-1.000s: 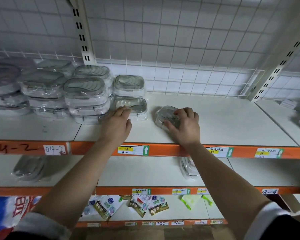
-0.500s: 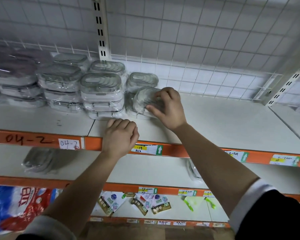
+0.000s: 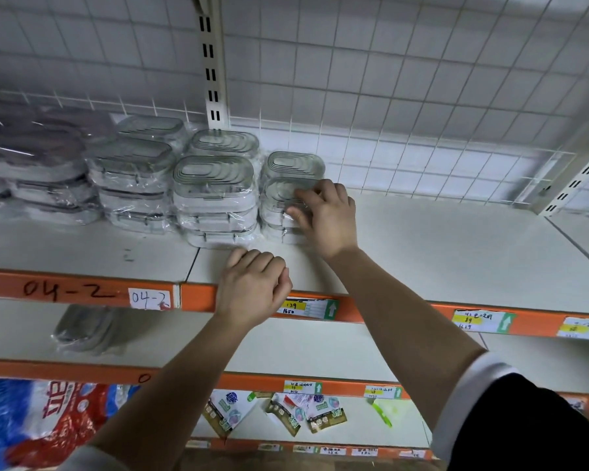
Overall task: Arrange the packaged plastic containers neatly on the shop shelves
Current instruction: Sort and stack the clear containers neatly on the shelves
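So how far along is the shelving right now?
Done: several stacks of wrapped containers stand on the top shelf, left side. In hand: the right hand grips a small container at the top of the rightmost one; the left hand rests curled on the shelf edge, holding nothing. Left: one wrapped pack lies alone on the shelf below.

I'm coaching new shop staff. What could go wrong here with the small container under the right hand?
1. The container gripped by the right hand sits atop a plastic-wrapped stack. The surfaces look slick, so it could slide off on release.
2. Pushing it left may nudge the taller stack beside it out of line.
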Demonstrator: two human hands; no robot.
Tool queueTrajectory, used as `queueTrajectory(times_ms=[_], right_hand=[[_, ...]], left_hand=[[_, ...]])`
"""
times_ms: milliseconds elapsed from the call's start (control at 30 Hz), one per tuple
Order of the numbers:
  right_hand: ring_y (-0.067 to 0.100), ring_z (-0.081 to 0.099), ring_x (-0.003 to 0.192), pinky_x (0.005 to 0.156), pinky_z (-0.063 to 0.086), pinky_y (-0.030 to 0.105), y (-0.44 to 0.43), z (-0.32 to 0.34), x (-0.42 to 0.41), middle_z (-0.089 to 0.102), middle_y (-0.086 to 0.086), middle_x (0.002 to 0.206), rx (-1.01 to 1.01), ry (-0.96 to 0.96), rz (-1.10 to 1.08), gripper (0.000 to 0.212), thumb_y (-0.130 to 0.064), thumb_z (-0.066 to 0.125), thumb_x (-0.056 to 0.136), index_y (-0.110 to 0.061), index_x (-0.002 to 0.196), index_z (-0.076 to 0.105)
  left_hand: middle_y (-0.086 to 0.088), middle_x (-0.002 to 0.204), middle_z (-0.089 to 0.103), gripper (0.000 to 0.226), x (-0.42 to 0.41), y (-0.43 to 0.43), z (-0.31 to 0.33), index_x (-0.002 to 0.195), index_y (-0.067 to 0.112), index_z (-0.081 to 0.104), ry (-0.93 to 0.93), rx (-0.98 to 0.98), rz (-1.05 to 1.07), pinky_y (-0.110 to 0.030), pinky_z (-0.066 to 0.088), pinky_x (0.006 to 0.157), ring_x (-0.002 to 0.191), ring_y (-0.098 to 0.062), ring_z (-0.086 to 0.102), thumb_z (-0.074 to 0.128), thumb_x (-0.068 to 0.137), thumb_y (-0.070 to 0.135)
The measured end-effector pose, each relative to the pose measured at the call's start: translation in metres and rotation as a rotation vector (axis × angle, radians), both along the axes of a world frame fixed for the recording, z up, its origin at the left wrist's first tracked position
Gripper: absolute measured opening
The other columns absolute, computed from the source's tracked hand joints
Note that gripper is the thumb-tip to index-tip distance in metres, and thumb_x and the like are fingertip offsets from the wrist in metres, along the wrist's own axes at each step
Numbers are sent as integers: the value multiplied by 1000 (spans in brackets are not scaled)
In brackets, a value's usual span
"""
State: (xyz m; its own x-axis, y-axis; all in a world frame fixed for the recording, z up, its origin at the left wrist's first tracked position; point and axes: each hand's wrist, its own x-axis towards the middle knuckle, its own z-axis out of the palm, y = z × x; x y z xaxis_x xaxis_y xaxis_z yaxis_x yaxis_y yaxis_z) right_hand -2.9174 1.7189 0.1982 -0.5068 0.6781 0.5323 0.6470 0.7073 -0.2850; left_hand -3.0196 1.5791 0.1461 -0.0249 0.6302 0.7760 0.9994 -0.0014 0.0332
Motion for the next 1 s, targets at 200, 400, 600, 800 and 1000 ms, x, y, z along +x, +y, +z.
queueTrajectory(times_ms=[200, 400, 600, 800, 1000], right_hand=[[29, 47, 119, 99, 39, 43, -6, -2, 10, 56, 6, 123, -44, 27, 35, 38, -36, 56, 96, -19, 130, 60], [31, 27, 143, 116, 25, 46, -17, 3, 29, 44, 6, 148, -157, 11, 82, 50, -38, 49, 99, -15, 143, 44], [35, 39, 135, 115, 28, 42, -44, -8, 78, 50, 18, 139, -155, 102, 75, 43, -26, 55, 98, -2, 133, 53], [33, 41, 133, 114, 29, 37, -76, -23, 137, 52, 18, 136, -169, 74, 78, 39, -23, 53, 98, -2, 130, 55], [35, 51, 106, 94, 42, 41, -117, -48, 184, 59, 14, 111, -32, 160, 53, 25, -16, 57, 92, -5, 112, 65]], left_hand=[[0, 60, 52, 26, -1, 0, -2, 65, 12, 59, -33, -18, 10, -37, 44, 68, 59, -24, 51, 48, 88, 19], [-1, 63, 55, 26, 2, -3, 8, 70, 12, 62, -102, -162, -13, -39, 43, 74, 63, -26, 54, 45, 88, 22], [-2, 94, 68, 31, 16, -20, 16, 98, 12, 69, -184, -198, -37, -35, 35, 86, 89, -26, 60, 43, 92, 28], [-1, 107, 67, 33, 65, -54, 8, 107, 13, 66, -218, -240, -33, -38, 35, 88, 99, -26, 61, 42, 93, 30], [-3, 107, 66, 30, 108, -92, -13, 109, 12, 66, -218, -263, -22, -39, 37, 87, 99, -27, 58, 44, 93, 26]])
